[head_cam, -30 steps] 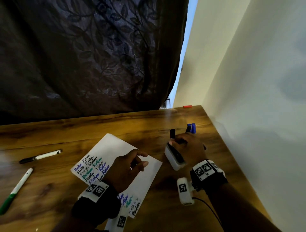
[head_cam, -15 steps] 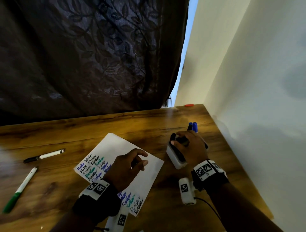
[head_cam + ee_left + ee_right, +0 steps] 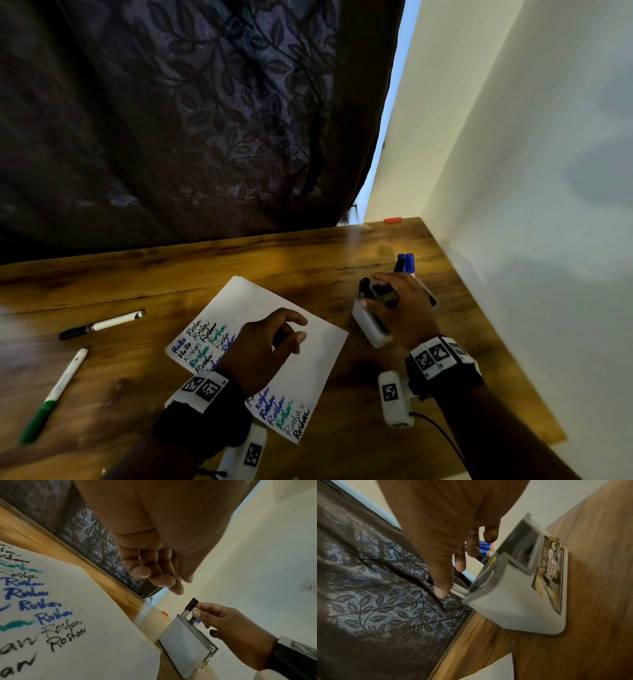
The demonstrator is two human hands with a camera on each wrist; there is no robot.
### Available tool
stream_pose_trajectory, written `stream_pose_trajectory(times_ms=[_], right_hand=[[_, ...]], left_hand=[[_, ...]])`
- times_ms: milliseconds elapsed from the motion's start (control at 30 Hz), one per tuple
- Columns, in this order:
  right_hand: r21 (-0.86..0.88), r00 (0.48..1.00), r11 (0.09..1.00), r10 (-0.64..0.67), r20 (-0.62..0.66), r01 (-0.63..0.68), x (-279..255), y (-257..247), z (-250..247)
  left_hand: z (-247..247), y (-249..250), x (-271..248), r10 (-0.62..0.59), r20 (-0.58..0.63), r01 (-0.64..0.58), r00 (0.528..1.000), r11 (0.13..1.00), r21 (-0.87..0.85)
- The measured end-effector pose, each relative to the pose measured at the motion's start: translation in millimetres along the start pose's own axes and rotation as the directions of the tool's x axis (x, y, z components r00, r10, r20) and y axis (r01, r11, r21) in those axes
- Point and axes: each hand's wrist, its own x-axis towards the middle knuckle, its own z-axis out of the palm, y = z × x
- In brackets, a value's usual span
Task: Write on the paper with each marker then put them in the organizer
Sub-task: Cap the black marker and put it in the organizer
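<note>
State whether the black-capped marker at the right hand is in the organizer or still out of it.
In. The black-capped marker stands with its lower end inside the organizer, cap above the rim, and the right hand touches it.

Lower barrels of the markers (image 3: pixel 406 263) hidden inside the organizer (image 3: pixel 371 329), partly covered in the head view by the right hand (image 3: pixel 400 305). Middle lines of writing on the paper (image 3: pixel 308 359) covered by the left hand (image 3: pixel 263 346). Near corner of the paper cut off behind the wrist band. Green marker (image 3: pixel 51 401) near the tabletop's left edge blurred. Sticker print on the organizer's side (image 3: pixel 551 574) too worn to read. Red object (image 3: pixel 392 220) at the tabletop's far edge too small to tell.
</note>
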Motion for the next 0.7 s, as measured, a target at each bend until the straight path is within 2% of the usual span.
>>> stream_pose_trajectory(times_ms=[100, 333, 433, 500, 600, 633, 700], right_hand=[[0.041, 1.000, 0.999, 0.002, -0.026, -0.001, -7, -15, -6], [0.085, 0.976, 0.979, -0.175, -0.128, 0.187, -10, -98, 0], [0.075, 0.960, 0.958, -0.276, -0.040, 0.278, -9, -146, 34], [0.112, 0.935, 0.934, -0.347, 0.073, 0.338, -12, -174, 67], [0.175, 0.865, 0.889, -0.454, 0.212, 0.423, -18, -205, 117], [0.192, 0.848, 0.881, -0.470, 0.246, 0.433, -20, -211, 132], [0.200, 0.822, 0.878, -0.478, 0.310, 0.435, -25, -227, 158]], left_hand=[[-7, -3, -6, -0.004, 0.001, 0.004, 1.000, 1.000, -0.013], [-38, -35, -33, -0.101, -0.039, 0.099, 0.994, 0.994, -0.046], [-64, -64, -57, -0.169, -0.102, 0.167, 0.980, 0.986, -0.025], [-84, -88, -76, -0.252, -0.144, 0.251, 0.957, 0.968, -0.028], [-111, -137, -104, -0.367, -0.240, 0.395, 0.899, 0.915, 0.080], [-119, -151, -114, -0.377, -0.279, 0.404, 0.883, 0.914, 0.046], [-133, -186, -134, -0.424, -0.346, 0.477, 0.837, 0.875, 0.081]])
